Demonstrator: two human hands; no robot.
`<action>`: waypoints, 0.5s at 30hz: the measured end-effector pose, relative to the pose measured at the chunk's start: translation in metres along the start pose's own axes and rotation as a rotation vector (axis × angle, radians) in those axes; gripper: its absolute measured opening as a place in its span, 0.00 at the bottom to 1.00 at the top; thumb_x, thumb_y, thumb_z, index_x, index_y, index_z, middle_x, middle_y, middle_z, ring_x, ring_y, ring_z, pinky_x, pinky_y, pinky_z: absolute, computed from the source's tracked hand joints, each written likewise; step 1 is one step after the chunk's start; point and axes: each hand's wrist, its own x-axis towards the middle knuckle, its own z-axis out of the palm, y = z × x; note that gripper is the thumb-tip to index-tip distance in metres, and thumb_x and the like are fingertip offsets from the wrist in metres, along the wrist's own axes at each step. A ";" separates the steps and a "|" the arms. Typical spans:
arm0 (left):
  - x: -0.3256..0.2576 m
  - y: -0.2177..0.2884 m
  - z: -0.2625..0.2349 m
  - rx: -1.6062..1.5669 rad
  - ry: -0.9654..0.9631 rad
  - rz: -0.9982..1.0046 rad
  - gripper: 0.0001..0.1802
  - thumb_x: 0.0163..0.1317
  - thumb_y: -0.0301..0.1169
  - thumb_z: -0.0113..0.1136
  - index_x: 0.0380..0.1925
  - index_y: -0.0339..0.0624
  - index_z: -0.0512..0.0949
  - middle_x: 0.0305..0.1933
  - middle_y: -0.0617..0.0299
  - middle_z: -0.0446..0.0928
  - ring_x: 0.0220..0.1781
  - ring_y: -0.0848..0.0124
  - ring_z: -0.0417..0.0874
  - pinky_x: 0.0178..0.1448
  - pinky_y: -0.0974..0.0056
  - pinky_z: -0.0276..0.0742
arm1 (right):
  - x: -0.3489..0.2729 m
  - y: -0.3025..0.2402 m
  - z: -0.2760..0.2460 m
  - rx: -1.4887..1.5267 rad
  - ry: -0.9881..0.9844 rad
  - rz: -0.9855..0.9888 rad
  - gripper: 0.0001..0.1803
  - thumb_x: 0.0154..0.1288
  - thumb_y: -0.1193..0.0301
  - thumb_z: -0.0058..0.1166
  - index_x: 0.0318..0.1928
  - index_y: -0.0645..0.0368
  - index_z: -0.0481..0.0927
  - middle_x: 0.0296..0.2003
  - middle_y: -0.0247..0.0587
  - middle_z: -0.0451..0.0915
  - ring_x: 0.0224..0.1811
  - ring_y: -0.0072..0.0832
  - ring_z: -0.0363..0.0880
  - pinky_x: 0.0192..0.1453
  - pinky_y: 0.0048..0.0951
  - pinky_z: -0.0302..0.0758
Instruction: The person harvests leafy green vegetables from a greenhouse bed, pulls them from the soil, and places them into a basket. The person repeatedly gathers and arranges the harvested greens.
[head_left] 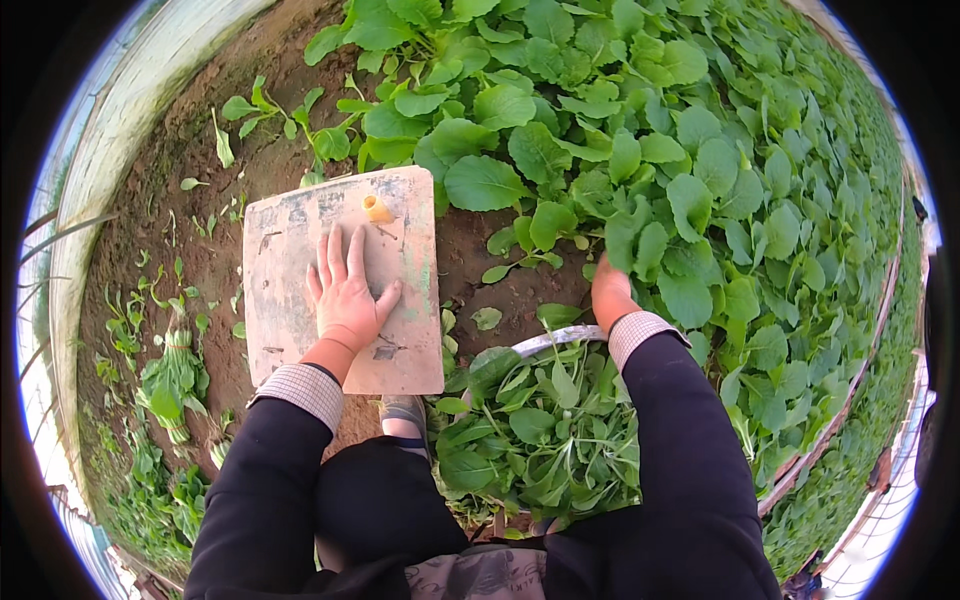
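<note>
My left hand point(348, 290) lies flat on a worn pinkish board point(285, 345), its fingers spread. Near the far edge of the board, a short yellow-orange piece point(377, 208) sticks up just beyond my fingertips. My right hand point(612, 294) reaches in low among the growing leafy greens point(690, 200); leaves cover its fingers, so what it grips, if anything, is hidden. Just below that wrist, a container with a pale rim point(548, 342) holds a heap of picked greens point(560, 420).
A tied bundle of greens point(175, 375) rests on brown soil point(225, 310) at the left, with loose leaves around it. Dense planting fills the far and right sides. A pale low wall point(105, 160) borders the left. My shoe point(403, 410) shows under the board's near edge.
</note>
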 end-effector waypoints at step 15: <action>0.006 0.000 -0.001 -0.027 0.002 0.011 0.50 0.50 0.53 0.60 0.70 0.50 0.50 0.75 0.53 0.42 0.77 0.54 0.38 0.74 0.40 0.37 | -0.004 -0.013 -0.011 0.013 -0.235 -0.276 0.24 0.51 0.57 0.63 0.50 0.47 0.82 0.53 0.34 0.79 0.52 0.36 0.78 0.52 0.46 0.73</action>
